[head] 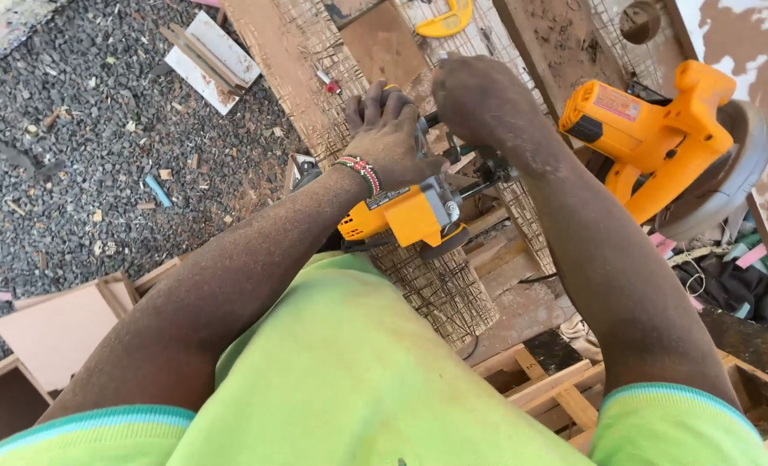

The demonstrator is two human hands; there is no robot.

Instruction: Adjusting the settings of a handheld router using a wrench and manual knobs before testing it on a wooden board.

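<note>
Yellow power tool [410, 216]: front end hidden under both hands [436, 121].

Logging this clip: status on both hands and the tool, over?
Left hand gripping the yellow power tool. Right hand closed at its front end. Orange circular saw alongside, untouched.

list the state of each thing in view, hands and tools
left hand: closed on the small yellow power tool, beaded band at the wrist
right hand: fisted at the tool's front end
small yellow power tool: held over the wire mesh
large orange circular saw: resting on the board, untouched
</note>
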